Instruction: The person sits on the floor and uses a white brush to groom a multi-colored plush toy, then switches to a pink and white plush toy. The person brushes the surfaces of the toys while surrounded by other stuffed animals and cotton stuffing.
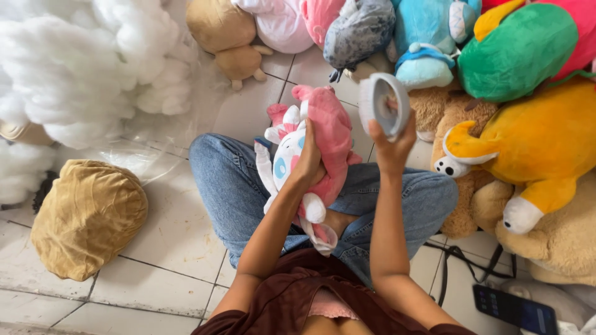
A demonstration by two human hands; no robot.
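Two hands busy here, both up over the lap. The left hand [308, 158] is clamped around a pink and white plush toy with big blue eyes [316, 149], fingers wrapped over its face side, and the toy sits against the blue jeans [230, 186] of the crossed legs. The right hand [392, 146] is gripping a round grey brush with a white back [383, 104] by its edge, lifted just beside the toy's pink back but not touching it.

For brushing fur like this, I'd say a firm hold on the body is right, so the plush doesn't twist, and the brush face should land flat rather than on its rim. Short strokes along the pile would probably tidy it best.

Around it: a heap of white fluffy stuffing [74, 68] on the left, a tan velvet unstuffed shell [87, 214] on the white tile floor [180, 242], a big yellow plush with white feet [534, 149] and a green plush [518, 53] on the right, and a dark smartphone [514, 308] near the knee.
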